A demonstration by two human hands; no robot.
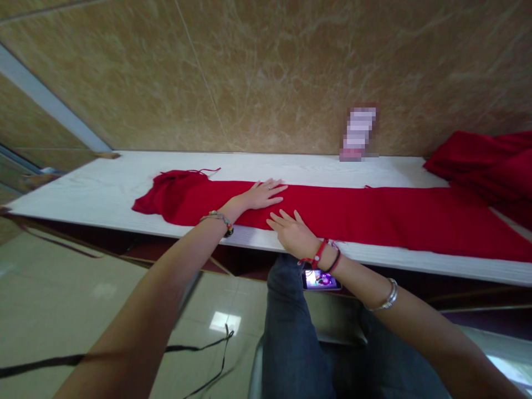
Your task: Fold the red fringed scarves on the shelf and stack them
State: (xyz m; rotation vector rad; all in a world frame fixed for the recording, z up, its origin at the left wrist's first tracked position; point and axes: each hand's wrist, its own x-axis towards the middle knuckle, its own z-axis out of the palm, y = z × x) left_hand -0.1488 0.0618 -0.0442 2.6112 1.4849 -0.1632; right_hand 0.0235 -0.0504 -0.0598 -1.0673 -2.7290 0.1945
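Observation:
A long strip of red cloth (357, 213) lies flat along the white tabletop, its left end bunched up, with a thin red string beside it. My left hand (264, 195) rests palm down on the middle of the cloth, fingers spread and pointing right. Close by, near the front edge of the cloth, my right hand (293, 233) lies with its fingers apart, pointing up and left. Neither hand grips anything.
More red cloth is heaped at the right end of the white table (83, 191). A blurred-out upright item (358, 134) stands against the marbled wall. A lit phone (320, 279) is below the table's front edge, near my legs. Black straps hang at lower left.

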